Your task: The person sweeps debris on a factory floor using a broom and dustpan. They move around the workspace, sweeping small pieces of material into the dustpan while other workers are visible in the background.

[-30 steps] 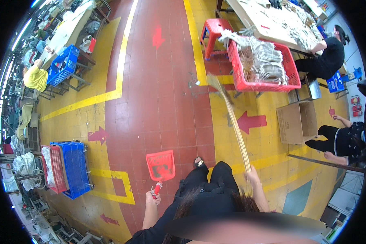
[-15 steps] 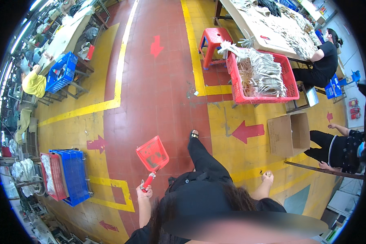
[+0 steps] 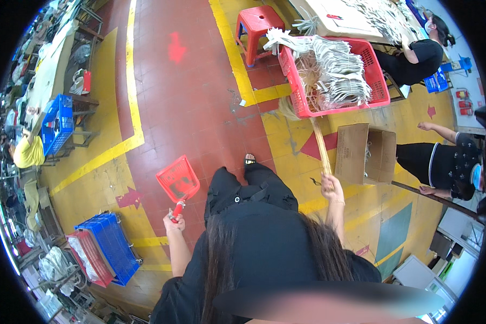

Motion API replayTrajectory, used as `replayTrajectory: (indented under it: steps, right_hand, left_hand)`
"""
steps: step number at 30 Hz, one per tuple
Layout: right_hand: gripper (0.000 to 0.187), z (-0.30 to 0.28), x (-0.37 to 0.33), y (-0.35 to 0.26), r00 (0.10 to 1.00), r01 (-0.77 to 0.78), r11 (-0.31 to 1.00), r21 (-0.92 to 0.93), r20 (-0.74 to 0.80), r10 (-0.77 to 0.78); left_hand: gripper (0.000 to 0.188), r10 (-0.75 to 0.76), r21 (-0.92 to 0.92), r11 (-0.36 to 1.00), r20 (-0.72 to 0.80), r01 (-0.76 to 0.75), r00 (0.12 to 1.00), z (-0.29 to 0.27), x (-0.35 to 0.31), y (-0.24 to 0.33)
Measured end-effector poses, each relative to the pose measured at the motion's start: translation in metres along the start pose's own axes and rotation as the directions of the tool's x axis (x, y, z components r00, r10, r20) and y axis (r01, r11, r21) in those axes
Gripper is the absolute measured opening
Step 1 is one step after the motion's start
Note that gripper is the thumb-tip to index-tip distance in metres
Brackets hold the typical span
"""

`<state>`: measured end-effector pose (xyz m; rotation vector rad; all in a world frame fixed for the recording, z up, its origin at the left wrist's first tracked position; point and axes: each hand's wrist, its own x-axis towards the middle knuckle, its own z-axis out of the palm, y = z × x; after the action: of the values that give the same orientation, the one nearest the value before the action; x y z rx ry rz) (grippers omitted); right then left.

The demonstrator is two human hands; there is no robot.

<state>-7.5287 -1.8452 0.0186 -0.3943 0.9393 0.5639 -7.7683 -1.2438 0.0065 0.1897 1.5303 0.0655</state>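
My left hand (image 3: 174, 221) is closed around the handle of a red plastic dustpan (image 3: 170, 174), held out over the red floor. Some dark grey dirt shows inside its pan. In my right hand (image 3: 332, 190) is the pale, straw-coloured handle of a broom (image 3: 322, 150). It slants away from me, and its brush end shows partly at the left of a red crate (image 3: 356, 111), which hides some of it. Bundles of whitish strips (image 3: 340, 70) fill the crate. Beside the broom handle stands an open cardboard box (image 3: 352, 154) with something pale inside.
A red stool (image 3: 260, 22) stands by a worktable (image 3: 321, 19) where a person in black sits. Another person (image 3: 445, 162) stands right of the box. At left are blue and red crates (image 3: 110, 243), a blue basket (image 3: 58, 124) and a person in yellow (image 3: 28, 152).
I have stepped forward, so the crate and box are nearer. My right hand has swung out and up, bringing the broom into view. The dustpan stays in my left hand.
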Motion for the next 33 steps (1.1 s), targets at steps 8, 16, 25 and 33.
replayTrajectory:
  steps: [8,16,25,33]
  right_hand:
    - [0.011,-0.045,-0.071,0.101,0.921,0.015,0.985,-0.172,-0.382,-0.081]
    - [0.017,0.055,0.116,0.088,0.868,0.298,0.902,0.312,-0.482,-0.12]
    - [0.011,0.347,0.362,0.23,0.968,0.079,0.985,0.155,-0.248,-0.038]
    - [0.017,0.438,0.371,0.272,0.912,-0.013,0.963,-0.267,-0.398,-0.098]
  left_hand:
    - [0.031,-0.009,0.017,1.0,0.043,0.008,0.999,0.111,0.024,0.084]
    - [0.02,0.109,0.023,0.994,0.104,-0.112,0.989,0.214,0.054,0.192]
    - [0.021,-0.013,0.299,0.954,0.123,-0.024,0.992,0.31,0.089,0.375]
    - [0.02,-0.112,0.539,0.843,0.176,-0.001,0.978,0.403,0.136,0.489]
